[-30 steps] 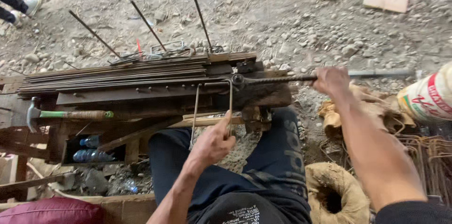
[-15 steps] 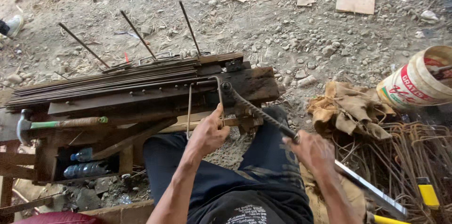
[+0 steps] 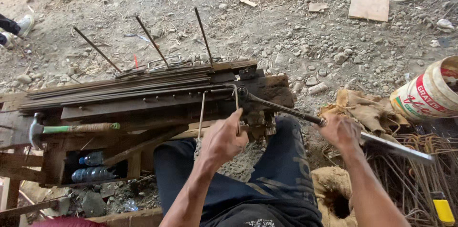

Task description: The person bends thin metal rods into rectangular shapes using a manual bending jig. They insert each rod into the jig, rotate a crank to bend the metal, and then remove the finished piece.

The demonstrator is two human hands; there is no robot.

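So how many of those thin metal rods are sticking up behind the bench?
3. The left rod, the middle rod and the right rod stand in a row behind the wooden bench, all leaning left. More may lie hidden among the flat bars.

Upright rods (image 3: pixel 151 41) fence the bench's (image 3: pixel 143 105) far edge; gravel (image 3: pixel 286 26) beyond lies open.

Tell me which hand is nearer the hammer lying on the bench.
Left. The left hand grips the bent wire rod at the bench's middle, to the right of the hammer. The right hand holds the long lever bar farther right, beyond the bench.
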